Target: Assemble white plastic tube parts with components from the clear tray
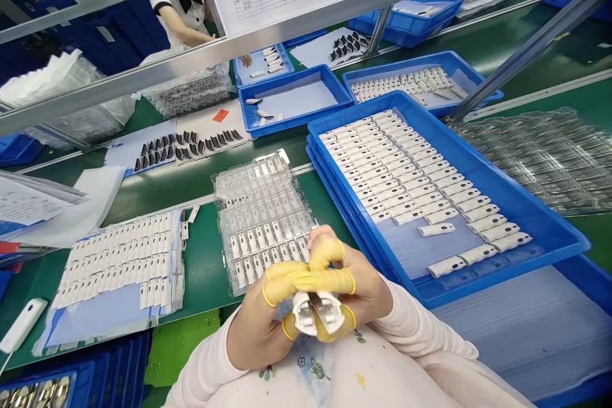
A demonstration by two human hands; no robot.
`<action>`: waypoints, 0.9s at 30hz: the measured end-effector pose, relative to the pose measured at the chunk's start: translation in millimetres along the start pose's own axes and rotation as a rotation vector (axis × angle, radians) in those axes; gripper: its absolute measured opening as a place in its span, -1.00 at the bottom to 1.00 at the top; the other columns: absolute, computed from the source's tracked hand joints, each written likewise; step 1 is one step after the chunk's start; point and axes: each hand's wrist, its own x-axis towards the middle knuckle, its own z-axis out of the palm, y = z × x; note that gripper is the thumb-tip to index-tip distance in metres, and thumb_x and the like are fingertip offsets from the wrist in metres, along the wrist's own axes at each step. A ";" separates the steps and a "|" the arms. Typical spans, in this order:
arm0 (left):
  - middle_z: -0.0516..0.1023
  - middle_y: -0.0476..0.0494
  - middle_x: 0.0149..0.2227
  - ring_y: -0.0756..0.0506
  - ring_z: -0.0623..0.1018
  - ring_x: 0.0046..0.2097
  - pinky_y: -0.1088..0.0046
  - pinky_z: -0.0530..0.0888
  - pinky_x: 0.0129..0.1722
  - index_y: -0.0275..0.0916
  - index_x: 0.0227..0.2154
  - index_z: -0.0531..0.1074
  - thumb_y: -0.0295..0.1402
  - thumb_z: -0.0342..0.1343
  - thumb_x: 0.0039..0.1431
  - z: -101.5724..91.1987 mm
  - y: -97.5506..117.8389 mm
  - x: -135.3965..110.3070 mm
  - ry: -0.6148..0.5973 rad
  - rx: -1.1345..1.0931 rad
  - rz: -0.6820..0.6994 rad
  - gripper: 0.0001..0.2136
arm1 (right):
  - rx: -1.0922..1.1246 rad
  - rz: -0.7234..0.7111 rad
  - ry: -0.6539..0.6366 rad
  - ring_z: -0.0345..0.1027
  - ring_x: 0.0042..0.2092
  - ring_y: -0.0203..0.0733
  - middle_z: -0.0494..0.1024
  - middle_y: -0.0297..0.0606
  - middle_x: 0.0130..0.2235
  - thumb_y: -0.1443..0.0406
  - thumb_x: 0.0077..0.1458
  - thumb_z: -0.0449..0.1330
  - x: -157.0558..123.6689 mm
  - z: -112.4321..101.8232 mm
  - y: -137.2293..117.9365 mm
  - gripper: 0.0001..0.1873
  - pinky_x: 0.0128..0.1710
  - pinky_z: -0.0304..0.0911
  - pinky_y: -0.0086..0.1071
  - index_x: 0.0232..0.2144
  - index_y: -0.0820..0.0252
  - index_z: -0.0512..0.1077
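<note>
My left hand (262,315) and my right hand (361,280) meet in front of my body, yellow finger cots on several fingers. Between them they grip white plastic shells (305,315), apparently two side by side, with their hollow ends facing me. The fingers cover the rest of the shells. Just beyond my hands lies a transparent blister tray (262,194), its nearer rows filled with similar white shells (253,261). To the right, a blue tray (540,217) holds many white shells (396,172) in columns, with a few lying apart near its front.
At left, white shells (119,255) lie in rows on blue sheets. Dark curved pieces (191,143) rest on paper farther back. More blue trays (296,99) stand behind. A metal rail (239,44) crosses above the bench. Another person (179,13) sits opposite. Blister trays (540,153) are stacked at right.
</note>
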 end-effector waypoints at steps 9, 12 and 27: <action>0.42 -0.01 -0.28 -0.02 0.47 -0.24 0.45 0.45 -0.20 -0.14 -0.18 0.42 -0.28 0.28 0.19 -2.6 -1.8 6.9 0.249 -0.275 -0.294 -0.80 | 0.182 0.439 0.230 0.24 -0.46 -0.32 0.42 -0.42 -0.48 0.15 0.11 0.38 -6.5 4.6 5.4 -0.79 -0.41 0.20 -0.39 -0.39 0.11 0.47; 0.41 0.04 -0.35 0.04 0.42 -0.35 0.50 0.40 -0.31 -0.12 -0.17 0.41 -0.25 0.30 0.18 -1.6 -2.0 5.8 0.191 -0.592 -0.501 -0.78 | 0.292 0.668 0.247 0.27 -0.47 -0.34 0.45 -0.40 -0.49 0.13 0.12 0.36 -6.7 9.4 4.8 -0.75 -0.43 0.22 -0.42 -0.45 0.14 0.47; 0.46 0.03 -0.51 0.08 0.38 -0.49 0.54 0.37 -0.42 -0.17 -0.07 0.43 -0.23 0.33 0.14 -10.0 5.0 16.7 0.113 -1.103 -0.768 -0.66 | 0.883 1.096 0.261 0.51 -0.53 -0.26 0.61 -0.34 -0.51 0.14 -0.03 0.46 2.9 3.8 -2.7 -0.74 -0.55 0.45 -0.45 -0.48 0.20 0.56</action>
